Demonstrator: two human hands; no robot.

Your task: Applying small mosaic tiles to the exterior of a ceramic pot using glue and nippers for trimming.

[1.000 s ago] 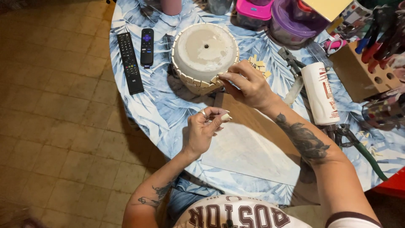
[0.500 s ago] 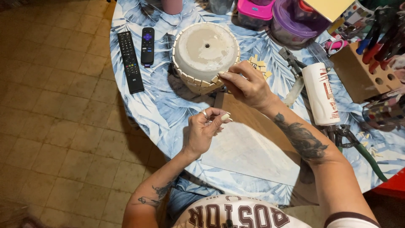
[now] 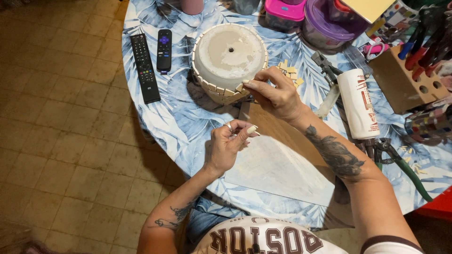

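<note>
White cylindrical tube [image 3: 358, 104] with red-printed label, lying on the table just right of the right forearm. Pink-lidded clear tub [image 3: 284, 12] at the top edge, beside a purple-lidded round clear container [image 3: 329, 23]. Flat yellow box or card [image 3: 369, 7] above that, cut off by the frame. Possibly a patterned carton [image 3: 395, 21] behind it, too blurred to tell. No screens or signs.

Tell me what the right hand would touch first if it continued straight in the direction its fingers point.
The right hand points up-left at the upturned pot. Its fingertips already look to be at the tiled rim, so the pot's side comes first, though depth is hard to judge.
</note>
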